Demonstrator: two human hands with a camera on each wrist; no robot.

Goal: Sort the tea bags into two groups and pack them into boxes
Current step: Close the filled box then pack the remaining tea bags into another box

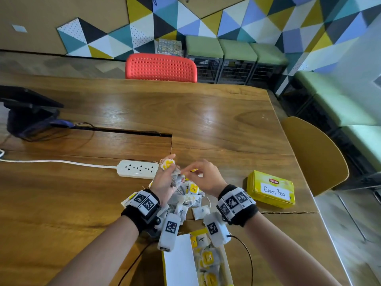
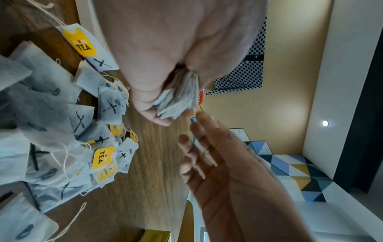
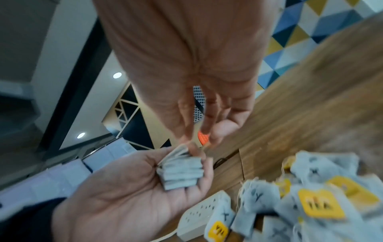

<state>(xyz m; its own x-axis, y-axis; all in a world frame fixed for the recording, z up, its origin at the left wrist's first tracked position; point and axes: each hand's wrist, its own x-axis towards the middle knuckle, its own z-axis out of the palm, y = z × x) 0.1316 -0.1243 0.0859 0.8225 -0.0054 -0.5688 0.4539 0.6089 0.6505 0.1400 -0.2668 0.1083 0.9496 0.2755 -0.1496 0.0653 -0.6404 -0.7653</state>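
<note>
Open box (image 1: 179, 263): tea bags (image 1: 207, 259) inside.
Closed box (image 1: 270, 189): labelled "Green Tea".
Left hand (image 1: 165, 182): curled around stacked tea bags (image 2: 178, 99).
Right hand (image 1: 206, 178): fingers relaxed, empty.

The right wrist view is motion-blurred: the marks on the loose tea bags (image 3: 311, 204) at 4 o'clock are hard to read. In the head view, the open box (image 1: 179, 263) at 6 o'clock is cut off by the bottom edge, and the wrist cameras hide part of the pile.

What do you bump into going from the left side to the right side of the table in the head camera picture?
Black stand → white power strip → left hand gripping a stack of tea bags → right hand → yellow Green Tea box → yellow chair.
</note>
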